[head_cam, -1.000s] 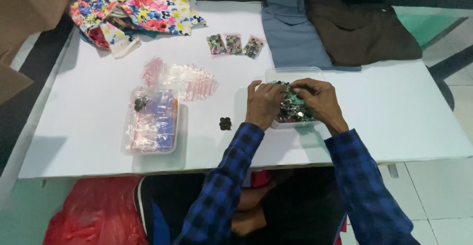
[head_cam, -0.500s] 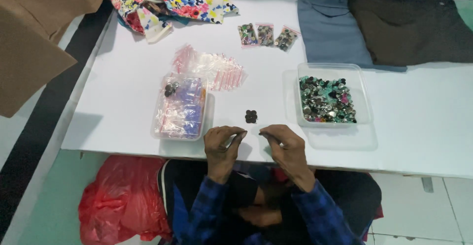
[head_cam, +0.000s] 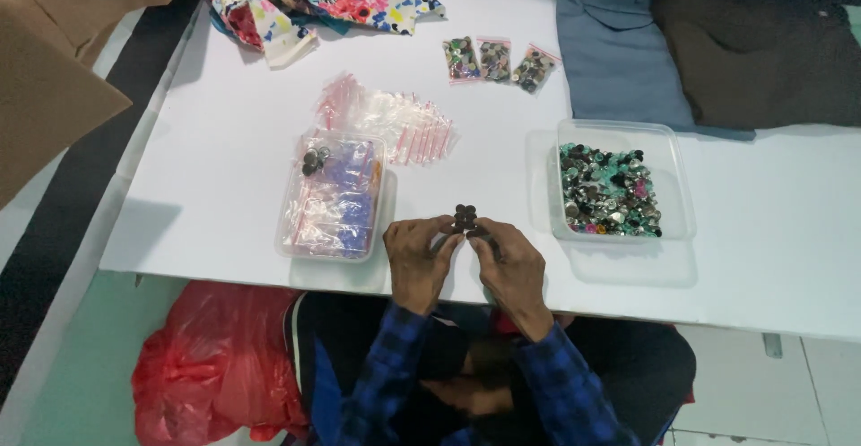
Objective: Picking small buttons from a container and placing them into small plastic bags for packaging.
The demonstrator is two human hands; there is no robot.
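At the near edge of the white table [head_cam: 224, 168] we see the left hand [head_cam: 418, 262] and right hand [head_cam: 513, 271] meet over a small cluster of dark buttons [head_cam: 465, 219], fingertips pinching at them, so they sit gathered close for sorting. Just right stands a clear tub of mixed buttons [head_cam: 610, 190]; left, a clear box of small zip bags [head_cam: 336, 197], with loose red-edged bags [head_cam: 395, 123] behind. Three filled packets [head_cam: 498, 60] lie farther back, by folded clothes [head_cam: 619, 47].

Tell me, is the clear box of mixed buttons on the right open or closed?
Open. The clear box has no lid on it, and the mixed buttons lie uncovered inside, filling roughly its lower part.
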